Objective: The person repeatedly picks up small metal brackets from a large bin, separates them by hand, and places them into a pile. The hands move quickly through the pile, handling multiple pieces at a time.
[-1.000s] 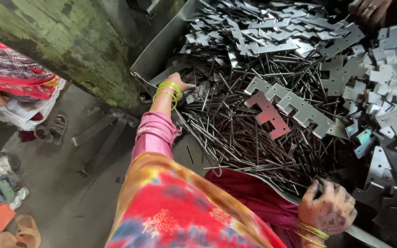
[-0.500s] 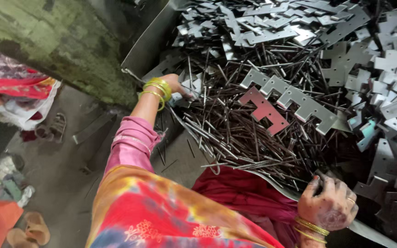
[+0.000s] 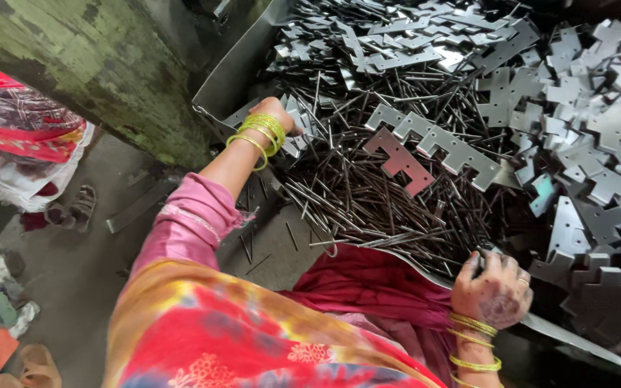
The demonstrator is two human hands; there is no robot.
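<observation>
The left hand (image 3: 282,115) reached into the far-left corner of the tray (image 3: 233,79), its fingers buried among thin rods (image 3: 353,194) and flat plates (image 3: 433,140), so its grip could not be told. The right hand (image 3: 494,291) rested at the tray's near rim, fingers curled on rods there. More plates (image 3: 598,165) filled the tray's right side.

Left hand (image 3: 282,115) fingers buried among metal plates (image 3: 368,50); grip unclear.

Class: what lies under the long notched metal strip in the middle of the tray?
The notched strip rests on a heap of thin dark rods. The tray floor beneath is covered, unseen.
</observation>
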